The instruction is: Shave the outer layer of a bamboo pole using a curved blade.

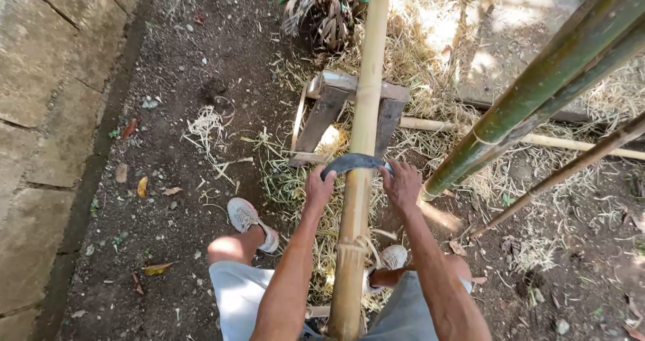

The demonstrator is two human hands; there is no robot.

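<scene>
Two hands on one blade, and the scraping stroke is in full swing! The left hand (318,188) is curled tight round the near-left end of the curved dark blade (355,163), the right hand (402,184) clamped on its right end, fingers wrapped over. That blade lies square across the pale bamboo pole (361,146), which runs from between the person's knees out to the far side and rests on a small wooden trestle (334,106). Straw-like shavings (285,173) litter the dirt ground (181,79) on both sides of the pole. Green bamboo poles (537,92) lean in from the far right, well apart from the work. By my read, this is skin-shaving with the blade mid-pole; the next pull calls for even pressure from both fists, blade kept flat and square, and feet planted clear of the edge.
</scene>
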